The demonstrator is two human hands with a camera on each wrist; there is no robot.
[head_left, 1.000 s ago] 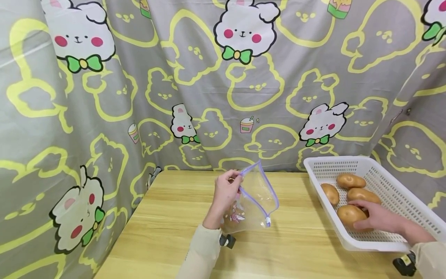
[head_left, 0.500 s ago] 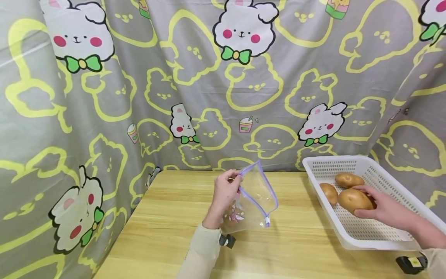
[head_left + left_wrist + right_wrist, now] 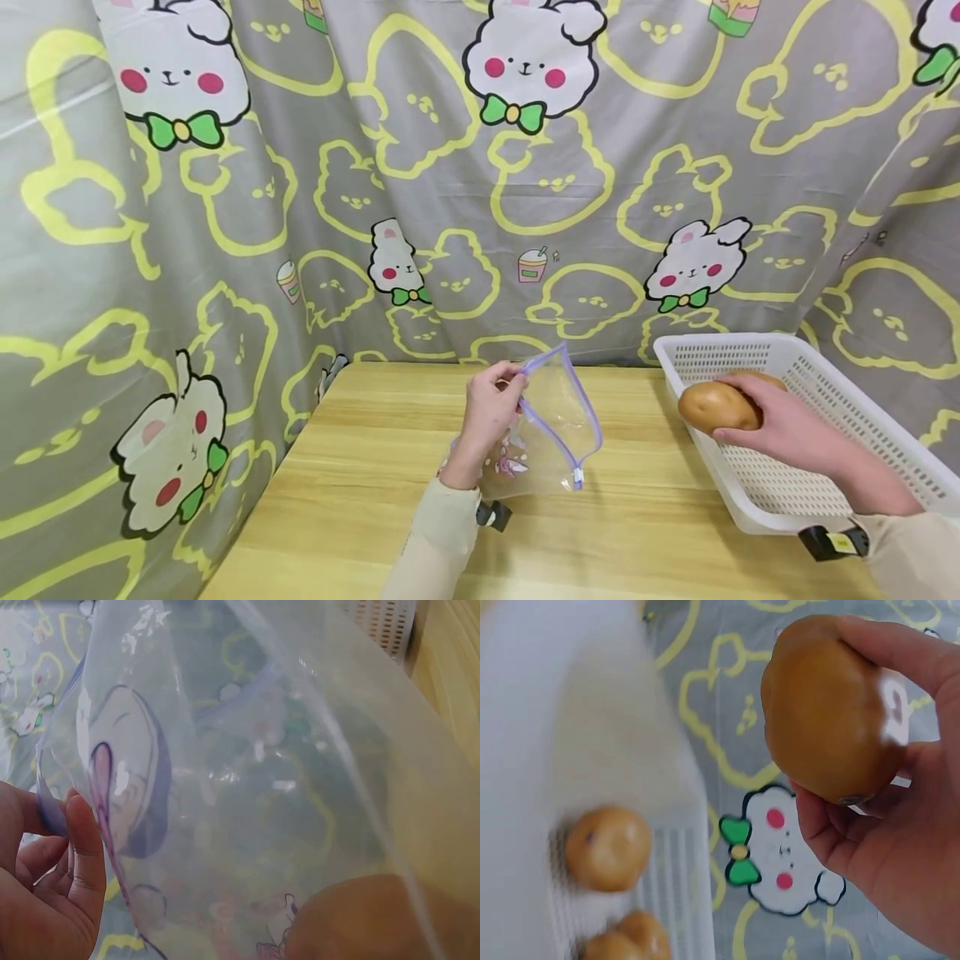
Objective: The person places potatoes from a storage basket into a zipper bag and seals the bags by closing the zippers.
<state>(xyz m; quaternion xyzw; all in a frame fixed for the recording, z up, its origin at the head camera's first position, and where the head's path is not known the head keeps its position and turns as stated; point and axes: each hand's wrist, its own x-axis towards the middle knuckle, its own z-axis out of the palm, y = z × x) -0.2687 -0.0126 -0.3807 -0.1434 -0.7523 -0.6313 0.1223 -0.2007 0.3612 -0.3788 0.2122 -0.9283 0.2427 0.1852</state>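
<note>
My right hand [image 3: 783, 425] grips a brown potato [image 3: 720, 407], with thumb and fingers around it, raised at the left rim of the white basket [image 3: 757, 521]. In the right wrist view the held potato [image 3: 832, 712] stands above the basket, where other potatoes [image 3: 607, 847] lie. My left hand [image 3: 491, 408] pinches the purple zip edge of a clear zip bag [image 3: 558, 442] with printed pictures. The bag's mouth gapes toward the right. Through the plastic, the left wrist view shows a brown rounded shape [image 3: 367, 922] low in the bag.
The wooden table [image 3: 337, 483] carries the basket at its right side. A patterned grey curtain [image 3: 450, 183] hangs along the back and sides. A dark wrist camera [image 3: 832, 543] sits under the right sleeve near the basket's front corner.
My right hand has picked up a potato inside the basket and carried it up and left to the left rim. The left hand and bag stay nearly still.
</note>
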